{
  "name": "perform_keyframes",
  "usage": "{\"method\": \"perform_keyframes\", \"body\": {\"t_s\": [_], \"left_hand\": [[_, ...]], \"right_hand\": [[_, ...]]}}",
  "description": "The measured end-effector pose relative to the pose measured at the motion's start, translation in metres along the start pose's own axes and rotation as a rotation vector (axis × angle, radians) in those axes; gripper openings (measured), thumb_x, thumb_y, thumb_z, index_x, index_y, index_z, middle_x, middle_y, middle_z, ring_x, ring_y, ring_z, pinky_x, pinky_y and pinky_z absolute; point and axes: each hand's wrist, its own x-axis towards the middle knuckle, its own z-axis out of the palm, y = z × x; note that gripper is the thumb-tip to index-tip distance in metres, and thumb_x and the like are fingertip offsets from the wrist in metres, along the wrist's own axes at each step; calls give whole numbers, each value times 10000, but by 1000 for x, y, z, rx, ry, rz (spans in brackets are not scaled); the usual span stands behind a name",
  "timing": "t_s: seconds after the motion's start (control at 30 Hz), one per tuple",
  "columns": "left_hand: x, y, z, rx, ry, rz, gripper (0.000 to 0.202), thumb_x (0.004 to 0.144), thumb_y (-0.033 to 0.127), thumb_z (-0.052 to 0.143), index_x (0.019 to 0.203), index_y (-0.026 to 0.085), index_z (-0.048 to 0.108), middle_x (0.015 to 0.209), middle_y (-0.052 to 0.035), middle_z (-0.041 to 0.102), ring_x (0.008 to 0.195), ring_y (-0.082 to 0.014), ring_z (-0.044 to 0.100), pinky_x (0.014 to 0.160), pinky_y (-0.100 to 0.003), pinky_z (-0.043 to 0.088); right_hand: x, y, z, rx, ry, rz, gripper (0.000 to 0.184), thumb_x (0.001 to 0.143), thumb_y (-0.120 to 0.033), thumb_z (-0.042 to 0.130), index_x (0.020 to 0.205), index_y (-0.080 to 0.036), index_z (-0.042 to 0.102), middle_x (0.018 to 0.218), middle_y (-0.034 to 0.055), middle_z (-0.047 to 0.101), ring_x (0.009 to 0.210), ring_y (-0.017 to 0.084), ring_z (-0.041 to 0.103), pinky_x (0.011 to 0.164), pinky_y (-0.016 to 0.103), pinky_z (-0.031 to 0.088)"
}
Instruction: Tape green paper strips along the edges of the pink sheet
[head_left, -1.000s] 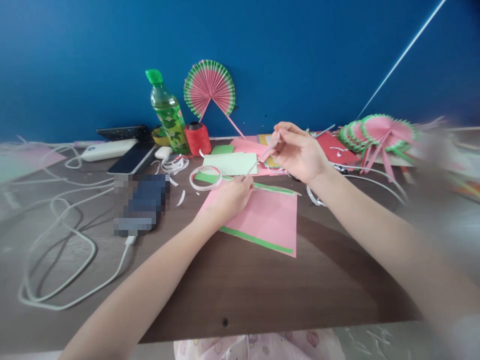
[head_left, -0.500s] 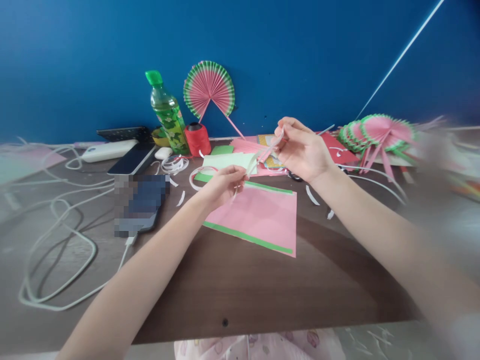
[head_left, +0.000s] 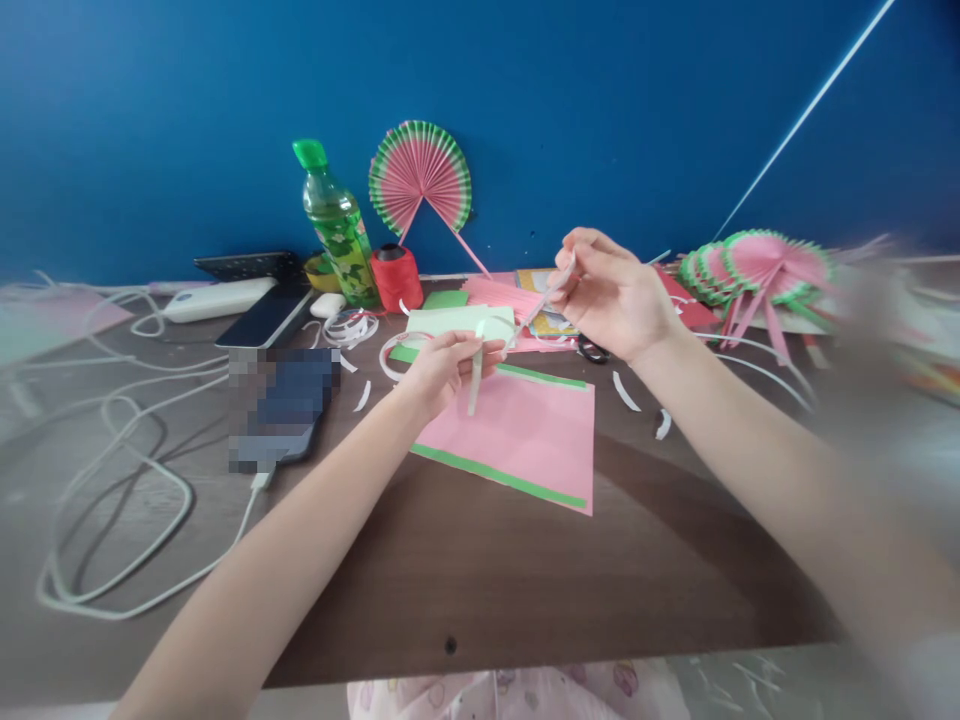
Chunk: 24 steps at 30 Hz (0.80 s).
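My left hand [head_left: 444, 372] is closed, pinching a narrow pale green strip [head_left: 475, 385] whose end hangs below the fingers. Higher and to the right, my right hand [head_left: 619, 295] pinches a thin whitish strip [head_left: 536, 312]. That strip slants down to the left fingertips; whether the two strips are joined, I cannot tell. Beneath the hands lies a pink paper sheet [head_left: 517, 440] with green bands along its near and far edges. Behind my left hand is a pale green sheet [head_left: 442, 320], partly covered by the fingers.
A roll of tape [head_left: 394, 355] lies left of the sheets. Along the blue wall stand a green bottle [head_left: 337, 230], a red spool [head_left: 395, 280] and a pleated fan [head_left: 420, 175]. More fans [head_left: 772, 265] lie at right. A phone [head_left: 289, 410] with a white cable [head_left: 112, 615] occupies the left.
The pale green strip now hangs straight down from my left hand. My right hand has shifted slightly right, and the whitish strip stretches between the hands.
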Motion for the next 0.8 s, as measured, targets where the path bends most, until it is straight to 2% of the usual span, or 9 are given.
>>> {"method": "perform_keyframes", "body": {"t_s": [0.1,0.2,0.37,0.53,0.8], "left_hand": [[-4,0,5,3,-101,15,64,818,78,521,823,137,547,931,-100,707,770,-160,690,781,-316,523],[-7,1,9,-12,-154,-8,144,799,87,553,931,138,581,982,-106,702,809,-174,693,805,-317,524],[-9,0,10,-45,-184,-31,182,786,67,547,954,127,581,959,-118,710,840,-198,694,829,-335,528],[-7,-1,9,-47,-217,-23,153,795,71,532,926,126,587,926,-114,717,837,-201,695,822,-337,533],[-10,1,11,-31,-186,-36,169,790,77,542,947,126,582,943,-117,714,823,-198,697,851,-362,524]], "right_hand": [[0,6,0,-37,-25,31,94,778,-301,645,750,-237,583,683,-47,576,608,76,559,555,227,468],[0,11,0,-60,-39,57,83,771,-276,655,753,-228,590,672,-45,579,585,72,557,542,227,468],[0,13,0,-68,-26,108,66,745,-226,669,742,-208,606,668,-36,594,577,73,563,518,218,452],[2,15,-1,-63,-14,99,50,744,-206,665,735,-205,616,676,-28,609,573,74,559,514,220,449],[3,16,-4,-102,-7,74,57,753,-221,670,748,-207,615,695,-27,608,606,78,584,562,234,475]]}}
